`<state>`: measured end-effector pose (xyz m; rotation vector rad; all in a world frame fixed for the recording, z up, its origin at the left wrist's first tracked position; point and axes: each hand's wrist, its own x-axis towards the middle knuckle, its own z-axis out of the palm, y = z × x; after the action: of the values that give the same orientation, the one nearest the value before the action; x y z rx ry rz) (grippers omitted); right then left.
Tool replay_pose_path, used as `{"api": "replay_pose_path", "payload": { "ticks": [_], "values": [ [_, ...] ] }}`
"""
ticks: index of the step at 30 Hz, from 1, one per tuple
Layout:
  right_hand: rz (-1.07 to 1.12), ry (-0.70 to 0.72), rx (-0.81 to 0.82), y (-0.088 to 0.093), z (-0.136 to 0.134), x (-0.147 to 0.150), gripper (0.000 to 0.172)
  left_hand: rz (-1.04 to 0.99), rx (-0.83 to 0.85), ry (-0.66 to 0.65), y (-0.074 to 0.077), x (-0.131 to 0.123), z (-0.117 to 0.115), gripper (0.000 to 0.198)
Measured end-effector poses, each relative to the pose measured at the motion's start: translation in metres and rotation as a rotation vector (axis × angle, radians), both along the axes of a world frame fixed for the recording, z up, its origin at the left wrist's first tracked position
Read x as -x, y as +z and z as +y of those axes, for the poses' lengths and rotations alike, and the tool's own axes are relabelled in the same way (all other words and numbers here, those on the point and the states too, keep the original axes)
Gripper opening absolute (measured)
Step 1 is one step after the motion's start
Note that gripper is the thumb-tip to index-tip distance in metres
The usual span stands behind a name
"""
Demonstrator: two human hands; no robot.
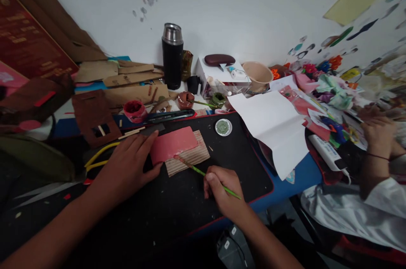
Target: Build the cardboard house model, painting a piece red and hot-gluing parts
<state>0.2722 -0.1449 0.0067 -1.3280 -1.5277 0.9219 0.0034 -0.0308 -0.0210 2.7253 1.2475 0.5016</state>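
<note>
A pink rectangular card [173, 144] lies over a piece of corrugated cardboard [200, 150] on the black mat. My left hand [131, 161] rests at the card's left side, fingers stretched out, with fingertips and thumb at its edge. In my right hand [223, 188] is a thin green paintbrush [198, 170], pinched between thumb and fingers. Its reddish tip touches the card's lower edge, where the paint looks uneven. Behind the card stands a small pot of red paint [135, 111]. A white lid with grey-green paint [223, 127] sits to the right.
Scissors with yellow handles [98, 157] lie left of my left hand. Farther back are a black thermos [173, 57], a brown paint jar [185, 100], a green paint jar [217, 100] and a utility knife [173, 116]. White paper [272, 121] covers the right side; another person's hand [379, 127] is beyond.
</note>
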Motion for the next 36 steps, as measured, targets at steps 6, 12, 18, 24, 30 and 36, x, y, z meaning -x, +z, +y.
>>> {"api": "replay_pose_path", "payload": {
  "ticks": [6, 12, 18, 24, 30, 36],
  "values": [
    [0.024, -0.109, 0.042, 0.001, -0.001, -0.010, 0.054, 0.006, 0.025, 0.021, 0.001, -0.001, 0.000, 0.072],
    [0.039, -0.048, 0.039, 0.001, -0.001, -0.004, 0.054, -0.005, 0.031, 0.015, 0.003, -0.001, 0.000, 0.072],
    [0.035, -0.098, 0.056, -0.001, 0.003, -0.007, 0.055, -0.007, 0.050, 0.028, 0.004, -0.002, -0.001, 0.073],
    [0.065, -0.073, 0.051, 0.003, 0.002, -0.006, 0.054, 0.007, 0.034, 0.017, 0.003, -0.001, -0.001, 0.072],
    [0.007, -0.066, 0.056, 0.000, 0.006, -0.003, 0.056, 0.009, 0.042, 0.030, 0.003, -0.001, -0.001, 0.074],
    [0.046, -0.155, 0.080, 0.004, 0.005, -0.011, 0.055, 0.003, 0.019, 0.008, 0.002, -0.001, -0.001, 0.073]
  ]
}}
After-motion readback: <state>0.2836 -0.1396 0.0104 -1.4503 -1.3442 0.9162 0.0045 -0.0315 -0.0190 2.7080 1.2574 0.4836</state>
